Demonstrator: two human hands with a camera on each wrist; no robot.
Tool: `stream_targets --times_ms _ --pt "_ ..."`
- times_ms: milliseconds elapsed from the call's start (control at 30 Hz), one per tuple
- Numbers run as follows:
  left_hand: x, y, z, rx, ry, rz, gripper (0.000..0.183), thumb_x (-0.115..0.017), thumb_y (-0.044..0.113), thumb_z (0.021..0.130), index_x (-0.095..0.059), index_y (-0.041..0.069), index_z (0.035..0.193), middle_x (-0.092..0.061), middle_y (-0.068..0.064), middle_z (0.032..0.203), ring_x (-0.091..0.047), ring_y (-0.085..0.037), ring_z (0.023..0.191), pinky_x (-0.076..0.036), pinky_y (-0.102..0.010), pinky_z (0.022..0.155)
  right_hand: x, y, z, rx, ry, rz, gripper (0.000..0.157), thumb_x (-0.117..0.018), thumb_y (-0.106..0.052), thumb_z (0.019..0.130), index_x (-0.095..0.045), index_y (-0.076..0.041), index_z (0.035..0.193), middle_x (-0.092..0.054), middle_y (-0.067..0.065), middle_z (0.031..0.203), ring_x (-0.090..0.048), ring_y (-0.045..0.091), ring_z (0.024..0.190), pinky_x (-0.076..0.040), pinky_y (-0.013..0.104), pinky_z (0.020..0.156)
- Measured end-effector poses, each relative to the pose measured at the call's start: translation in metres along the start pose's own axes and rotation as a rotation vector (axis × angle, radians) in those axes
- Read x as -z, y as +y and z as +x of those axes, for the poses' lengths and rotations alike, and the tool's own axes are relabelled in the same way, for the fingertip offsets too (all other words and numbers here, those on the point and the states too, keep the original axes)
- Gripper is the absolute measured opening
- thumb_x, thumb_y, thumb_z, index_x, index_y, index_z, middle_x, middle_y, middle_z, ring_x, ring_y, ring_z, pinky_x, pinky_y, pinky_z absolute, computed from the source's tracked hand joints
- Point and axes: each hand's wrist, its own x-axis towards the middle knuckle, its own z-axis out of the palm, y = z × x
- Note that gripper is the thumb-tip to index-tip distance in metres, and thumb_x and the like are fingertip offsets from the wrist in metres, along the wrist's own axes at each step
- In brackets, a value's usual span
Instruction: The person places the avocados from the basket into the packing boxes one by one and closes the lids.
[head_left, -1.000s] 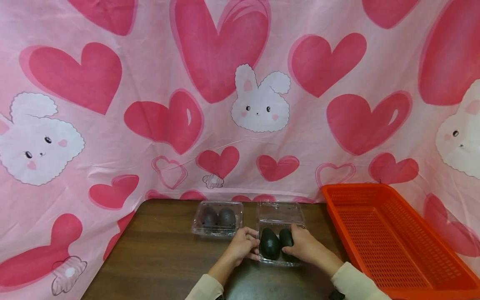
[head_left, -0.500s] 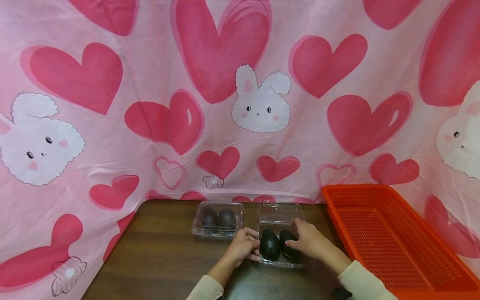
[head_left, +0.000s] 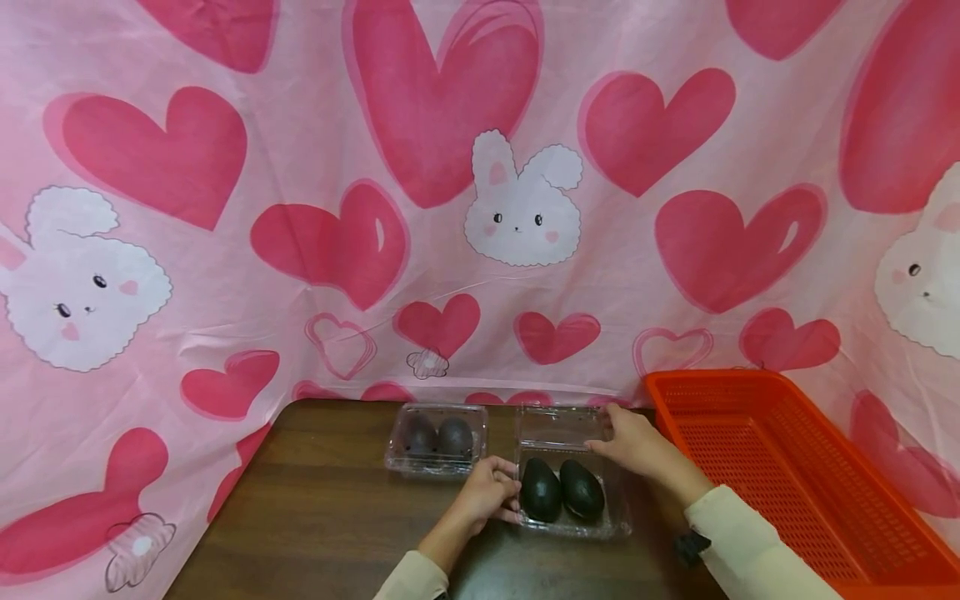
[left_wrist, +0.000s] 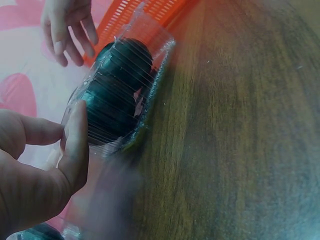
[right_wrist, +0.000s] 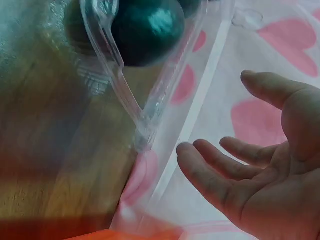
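Note:
A clear plastic clamshell box [head_left: 621, 528] lies with its lid [head_left: 561, 427] folded back toward the cloth. Two dark green avocados, a left one [head_left: 541, 490] and a right one [head_left: 582, 490], sit side by side in its base. My left hand [head_left: 482, 495] pinches the box's left edge between thumb and fingers, seen close in the left wrist view, where box and avocados [left_wrist: 107, 105] appear beyond the fingertips. At the lid's right side is my right hand [head_left: 637, 440], thumb and fingers spread apart; in the right wrist view the palm [right_wrist: 280, 195] holds nothing.
Left of the box stands a second, closed clamshell [head_left: 405, 463] with two dark avocados inside. A large orange plastic basket [head_left: 712, 500] takes up the right side. Pink heart-print cloth [head_left: 480, 275] hangs behind the brown wooden table [head_left: 322, 517].
My right hand has let go of the right avocado, now lying fully visible in the box, and moved up and away toward the lid's right edge. The left hand has stayed put.

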Motion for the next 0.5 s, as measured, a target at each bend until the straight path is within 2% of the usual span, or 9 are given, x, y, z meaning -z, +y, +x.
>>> stream_targets --times_ms 233,433,500 --pt "0.001 -0.001 0.0 0.005 0.004 0.008 0.028 -0.059 -0.009 0.093 -0.049 -0.011 0.119 -0.053 -0.007 0.078 -0.055 -0.015 0.057 -0.062 -0.029 0.05 0.005 0.017 0.016 -0.028 -0.027 0.07 0.06 -0.08 -0.029 0.088 -0.055 0.009 0.128 -0.067 0.028 0.117 -0.067 0.038 0.102 -0.063 0.053 0.09" --pt "0.0 -0.001 0.0 0.005 0.008 0.011 0.026 -0.059 -0.009 0.094 -0.05 -0.01 0.118 -0.053 -0.007 0.078 -0.055 -0.015 0.057 -0.062 -0.03 0.05 0.002 0.036 0.03 -0.1 -0.054 0.197 0.064 -0.075 -0.028 0.093 -0.048 0.013 0.133 -0.061 0.034 0.127 -0.062 0.044 0.111 -0.057 0.057 0.099" --pt "0.0 -0.001 0.0 0.004 0.009 0.012 0.026 -0.059 -0.009 0.094 -0.05 -0.01 0.118 -0.053 -0.007 0.077 -0.055 -0.015 0.056 -0.062 -0.031 0.05 0.0 0.041 0.034 -0.14 -0.076 0.243 0.064 -0.072 -0.028 0.095 -0.046 0.015 0.135 -0.059 0.034 0.128 -0.061 0.045 0.111 -0.058 0.058 0.097"
